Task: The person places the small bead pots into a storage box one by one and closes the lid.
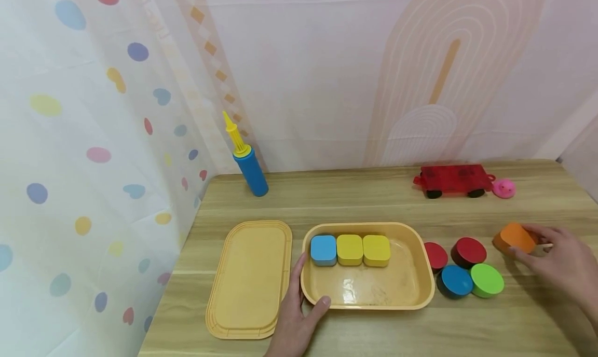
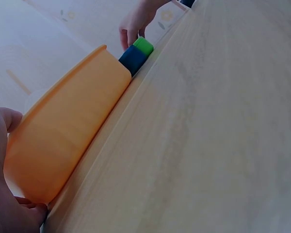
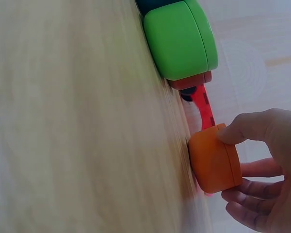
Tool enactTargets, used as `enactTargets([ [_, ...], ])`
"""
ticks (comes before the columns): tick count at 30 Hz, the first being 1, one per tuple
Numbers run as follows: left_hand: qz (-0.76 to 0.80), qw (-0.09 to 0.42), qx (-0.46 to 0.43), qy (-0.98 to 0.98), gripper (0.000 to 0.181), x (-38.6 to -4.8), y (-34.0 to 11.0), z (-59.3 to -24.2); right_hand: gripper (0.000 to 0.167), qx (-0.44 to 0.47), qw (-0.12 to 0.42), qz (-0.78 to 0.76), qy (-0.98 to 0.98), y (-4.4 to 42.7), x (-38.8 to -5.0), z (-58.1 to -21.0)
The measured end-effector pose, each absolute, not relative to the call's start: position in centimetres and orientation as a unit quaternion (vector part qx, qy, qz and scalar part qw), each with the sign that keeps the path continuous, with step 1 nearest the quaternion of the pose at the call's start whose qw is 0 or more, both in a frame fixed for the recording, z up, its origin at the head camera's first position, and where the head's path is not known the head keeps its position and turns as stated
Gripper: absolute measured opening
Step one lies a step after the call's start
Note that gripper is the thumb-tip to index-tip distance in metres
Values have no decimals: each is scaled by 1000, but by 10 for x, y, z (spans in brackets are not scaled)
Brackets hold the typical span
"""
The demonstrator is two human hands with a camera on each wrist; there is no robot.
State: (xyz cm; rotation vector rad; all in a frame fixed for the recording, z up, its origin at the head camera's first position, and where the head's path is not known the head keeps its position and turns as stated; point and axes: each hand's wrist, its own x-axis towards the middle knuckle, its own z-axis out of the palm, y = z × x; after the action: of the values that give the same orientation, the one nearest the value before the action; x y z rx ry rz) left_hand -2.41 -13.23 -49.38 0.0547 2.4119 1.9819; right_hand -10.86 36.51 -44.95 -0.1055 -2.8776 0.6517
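My right hand point(image 1: 562, 256) holds a small orange rounded block point(image 1: 514, 237) between thumb and fingers at the right of the table. A seam runs round the block point(image 3: 213, 158) in the right wrist view. With thumb and fingers about its left end, my left hand point(image 1: 296, 313) grips a shallow yellow-orange plastic tub point(image 1: 366, 306). Inside the tub, along its back wall, stand a blue block point(image 1: 324, 249) and two yellow blocks point(image 1: 350, 249). Between the tub and my right hand sit two red pieces point(image 1: 469, 251), a dark blue piece point(image 1: 455, 282) and a green piece point(image 1: 487, 280).
Left of the tub lies a flat yellow lid point(image 1: 254, 274). A blue hand pump point(image 1: 252, 173) with a yellow nozzle stands at the back left. Along the back right are a red wheeled toy point(image 1: 455, 179) and a pink toy point(image 1: 504, 188). Patterned curtains point(image 1: 303, 77) hang behind the table.
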Motion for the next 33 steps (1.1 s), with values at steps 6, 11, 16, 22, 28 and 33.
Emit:
enactTargets([
  [6, 635, 11, 17, 773, 93, -24, -133, -493, 60, -44, 94, 221, -970, 361, -107, -448],
  [11, 632, 12, 17, 775, 93, -23, -133, -492, 61, -45, 112, 236, -964, 353, -104, -442],
  [16, 627, 6, 25, 779, 92, -22, -133, -491, 60, -26, 147, 249, -957, 342, -99, -434],
  [22, 626, 6, 21, 780, 91, -22, -132, -490, 63, 11, 179, 245, -953, 324, -92, -421],
  [28, 628, 5, 30, 778, 90, -22, -132, -488, 64, 45, 205, 273, -939, 305, -86, -409],
  [33, 632, 5, 32, 774, 90, -22, -132, -488, 67, 74, 218, 294, -928, 290, -83, -405],
])
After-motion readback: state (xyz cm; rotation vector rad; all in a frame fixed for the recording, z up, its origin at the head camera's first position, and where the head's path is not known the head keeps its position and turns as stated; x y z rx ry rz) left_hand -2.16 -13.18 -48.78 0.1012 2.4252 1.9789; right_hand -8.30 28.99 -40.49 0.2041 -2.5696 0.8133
